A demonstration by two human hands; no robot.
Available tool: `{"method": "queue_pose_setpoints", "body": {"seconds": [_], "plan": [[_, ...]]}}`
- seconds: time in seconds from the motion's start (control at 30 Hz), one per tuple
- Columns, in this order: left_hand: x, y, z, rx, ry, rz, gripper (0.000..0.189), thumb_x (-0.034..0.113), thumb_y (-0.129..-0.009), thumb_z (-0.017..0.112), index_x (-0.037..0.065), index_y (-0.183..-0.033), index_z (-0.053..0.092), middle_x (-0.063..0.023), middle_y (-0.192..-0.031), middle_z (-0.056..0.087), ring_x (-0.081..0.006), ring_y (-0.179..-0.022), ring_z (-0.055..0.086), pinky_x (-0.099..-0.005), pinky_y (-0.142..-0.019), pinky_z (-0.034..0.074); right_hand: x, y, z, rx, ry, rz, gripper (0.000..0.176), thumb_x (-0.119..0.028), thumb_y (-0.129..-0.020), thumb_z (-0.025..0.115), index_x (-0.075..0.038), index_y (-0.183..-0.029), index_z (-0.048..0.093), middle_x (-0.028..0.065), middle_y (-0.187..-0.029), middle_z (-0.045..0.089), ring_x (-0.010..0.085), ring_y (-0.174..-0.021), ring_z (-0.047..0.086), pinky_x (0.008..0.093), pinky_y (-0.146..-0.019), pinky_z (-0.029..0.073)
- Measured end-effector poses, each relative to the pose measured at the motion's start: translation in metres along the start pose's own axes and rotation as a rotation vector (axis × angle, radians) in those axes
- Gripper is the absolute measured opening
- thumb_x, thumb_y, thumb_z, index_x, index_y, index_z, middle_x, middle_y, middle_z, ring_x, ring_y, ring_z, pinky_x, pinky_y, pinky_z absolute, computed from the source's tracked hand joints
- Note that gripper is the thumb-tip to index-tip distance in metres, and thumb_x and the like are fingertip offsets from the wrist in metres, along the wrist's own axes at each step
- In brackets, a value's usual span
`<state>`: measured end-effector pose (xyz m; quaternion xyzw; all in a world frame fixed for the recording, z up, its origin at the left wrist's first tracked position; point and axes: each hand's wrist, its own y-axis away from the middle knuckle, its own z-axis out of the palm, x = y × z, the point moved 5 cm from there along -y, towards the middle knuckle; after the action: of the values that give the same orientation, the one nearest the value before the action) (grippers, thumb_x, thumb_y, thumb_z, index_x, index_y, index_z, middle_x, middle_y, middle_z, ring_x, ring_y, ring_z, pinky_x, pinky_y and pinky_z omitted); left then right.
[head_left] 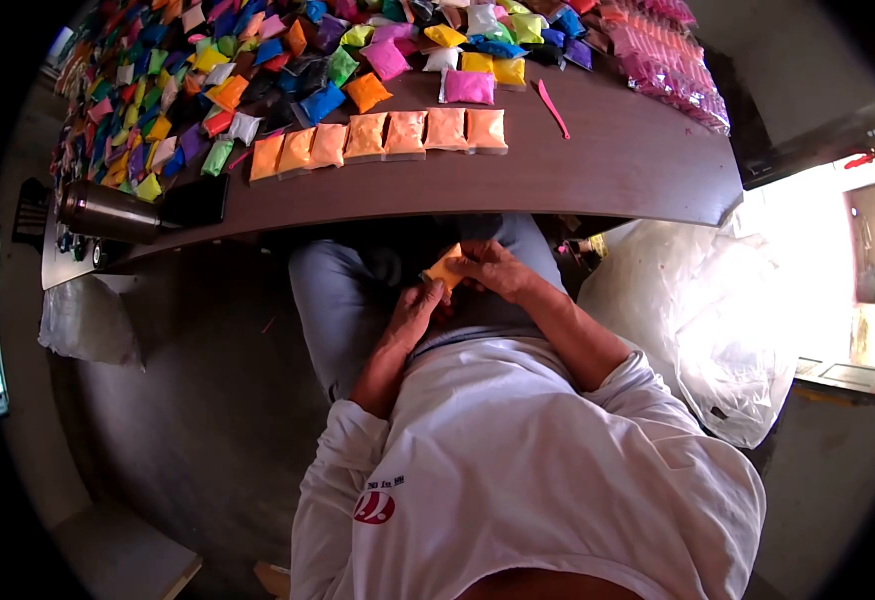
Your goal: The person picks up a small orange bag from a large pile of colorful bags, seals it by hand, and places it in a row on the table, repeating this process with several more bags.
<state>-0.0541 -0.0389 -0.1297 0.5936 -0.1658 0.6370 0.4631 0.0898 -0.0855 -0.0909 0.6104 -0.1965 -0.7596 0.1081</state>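
While the person sat close under the table's edge, both hands met over the lap; the left hand [412,312] pinched the lower corner of one small orange packet [444,268], and the right hand [497,270] closed on its upper side, so the packet hung between them, below the tabletop and touching nothing on it. I judged it light and soft, a thin plastic pouch of loose powder that would sag and shift its fill; the film looked slick, so a pinch at a sealed edge or corner would serve better than a squeeze across the belly, which might split a seam.

To either side on the floor lay two clear plastic bags, one at the person's right [717,330] and one at the left [87,322]. On the brown table [617,170], nearest the edge, stood a row of orange packets [384,138], seven by my count, side by side and touching; at its left end lay one steel flask [107,212] on its side, with one dark flat object [197,200] just beside it, which I could not identify; one pink stick [553,108] lay apart to the right. Beyond spread a heap of coloured packets [207,90], too many and too overlapped to count; at the far right corner sat stacked pink packets [669,60], likewise uncountable.
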Motion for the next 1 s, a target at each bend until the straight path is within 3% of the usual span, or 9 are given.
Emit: {"method": "queue_pose_setpoints", "body": {"seconds": [0.17,0.37,0.47,0.67,0.87,0.93,1.0], "plan": [[-0.006,-0.002,0.003,-0.038,-0.077,0.021,0.04,0.04,-0.093,0.048,0.003,-0.084,0.059,-0.0019,-0.072,0.058,-0.0107,-0.064,0.056,-0.0232,-0.058,0.044,-0.003,0.003,-0.003,0.108,0.106,0.017,0.029,-0.026,-0.083,0.065,-0.001,-0.097,0.062,0.0007,-0.078,0.06,0.0061,-0.062,0.046,0.0214,-0.053,0.038],[-0.002,-0.001,0.004,-0.043,-0.113,0.041,0.039,0.039,-0.093,0.047,0.003,-0.085,0.059,-0.0011,-0.071,0.058,-0.0097,-0.065,0.054,-0.0228,-0.059,0.043,0.003,0.003,-0.001,0.055,-0.259,-0.03,0.036,-0.031,-0.082,0.066,-0.002,-0.104,0.061,0.0,-0.08,0.061,0.0073,-0.067,0.049,0.022,-0.059,0.04],[-0.005,-0.002,0.004,-0.046,-0.109,0.047,0.038,0.038,-0.094,0.047,0.003,-0.086,0.059,-0.001,-0.072,0.058,-0.0094,-0.065,0.054,-0.0227,-0.06,0.043,0.004,0.001,0.002,-0.002,-0.001,-0.009,0.037,-0.028,-0.08,0.069,0.0,-0.102,0.062,0.003,-0.08,0.061,0.0077,-0.065,0.049,0.0216,-0.058,0.04],[0.0,0.002,0.006,-0.04,-0.12,0.022,0.037,0.038,-0.093,0.048,0.004,-0.086,0.06,0.0003,-0.072,0.057,-0.0089,-0.067,0.053,-0.023,-0.063,0.043,0.0,0.004,0.012,0.125,0.019,-0.062,0.026,-0.02,-0.08,0.069,0.002,-0.091,0.062,0.0042,-0.077,0.062,0.01,-0.068,0.053,0.0252,-0.061,0.044],[-0.008,0.002,0.003,-0.08,-0.229,-0.044,0.037,0.038,-0.091,0.053,0.003,-0.084,0.064,-0.0004,-0.075,0.061,-0.0091,-0.072,0.056,-0.0234,-0.069,0.044,0.008,-0.003,0.006,0.007,0.076,-0.121,0.024,-0.019,-0.079,0.07,0.003,-0.086,0.064,0.0033,-0.072,0.063,0.0101,-0.065,0.055,0.0253,-0.061,0.044],[0.003,0.006,0.01,-0.082,-0.192,-0.037,0.035,0.037,-0.089,0.056,0.003,-0.088,0.065,0.0001,-0.078,0.062,-0.0087,-0.074,0.056,-0.0237,-0.069,0.044,-0.002,0.003,0.009,-0.031,-0.03,-0.068,0.016,-0.011,-0.077,0.069,0.003,-0.082,0.064,0.0038,-0.073,0.063,0.0117,-0.066,0.057,0.0256,-0.062,0.046],[0.003,0.005,0.008,-0.073,-0.207,-0.031,0.034,0.036,-0.087,0.059,0.003,-0.09,0.065,0.0009,-0.079,0.061,-0.0089,-0.076,0.055,-0.0234,-0.07,0.044,-0.006,0.004,0.009,-0.054,0.014,-0.075,0.019,-0.015,-0.078,0.07,0.002,-0.086,0.065,0.0032,-0.076,0.064,0.0104,-0.068,0.057,0.025,-0.064,0.046]]}}
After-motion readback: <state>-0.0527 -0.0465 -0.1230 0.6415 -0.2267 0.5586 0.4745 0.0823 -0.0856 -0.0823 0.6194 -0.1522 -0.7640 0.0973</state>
